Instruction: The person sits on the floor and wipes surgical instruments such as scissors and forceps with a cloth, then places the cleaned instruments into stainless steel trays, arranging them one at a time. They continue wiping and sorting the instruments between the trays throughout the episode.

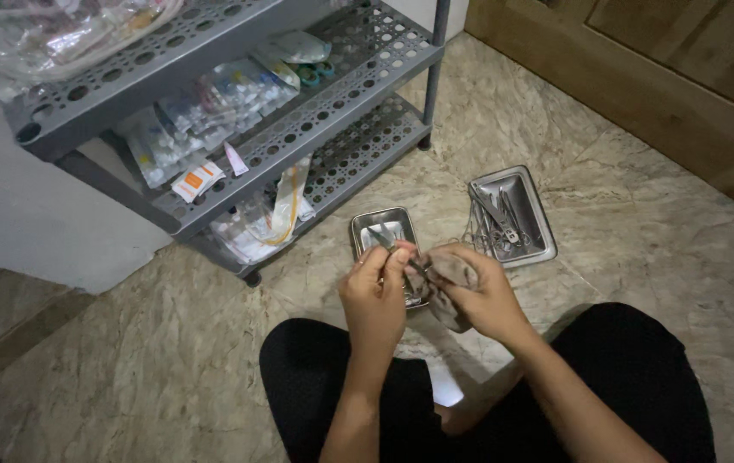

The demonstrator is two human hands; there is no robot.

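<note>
The person sits on the marble floor [169,360] with both hands raised over the knees. The left hand [374,296] pinches a thin metal instrument [394,249] between thumb and fingertips, its grip closed narrow on the tool. The right hand [483,291] clutches a grey cloth [448,283], its grip wrapped around the fabric, which touches the instrument's lower end. Just beyond the hands, a small steel tray [365,225] lies on the floor; a larger steel tray [538,223] holding more metal instruments [495,223] lies to its right. A grey perforated shelf rack [212,34] with packaged supplies [212,103] stands at the wall.
</note>
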